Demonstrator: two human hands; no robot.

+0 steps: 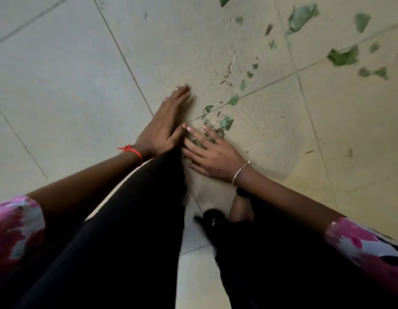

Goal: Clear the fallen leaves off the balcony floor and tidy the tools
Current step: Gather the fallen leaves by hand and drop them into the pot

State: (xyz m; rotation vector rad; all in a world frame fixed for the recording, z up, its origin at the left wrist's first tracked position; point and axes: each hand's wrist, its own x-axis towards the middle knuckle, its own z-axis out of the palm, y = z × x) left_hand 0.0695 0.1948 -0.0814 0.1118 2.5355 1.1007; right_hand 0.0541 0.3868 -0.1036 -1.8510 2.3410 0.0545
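Observation:
Green leaf scraps (227, 122) lie scattered over the pale floor tiles (66, 70), thickest near my hands and trailing toward the upper right, where bigger leaves (301, 17) rest. My left hand (165, 126), with a red thread at the wrist, lies flat on the tile on its edge, fingers straight. My right hand (212, 152), with a bracelet, is spread flat over a small heap of leaf bits (199, 142), which show between its fingers. The two hands almost touch at the fingertips.
My legs in black trousers (137, 219) fill the bottom of the view, with a dark shoe (212, 218) between them. Thin twigs (232, 63) lie among the scraps. No tools are in view.

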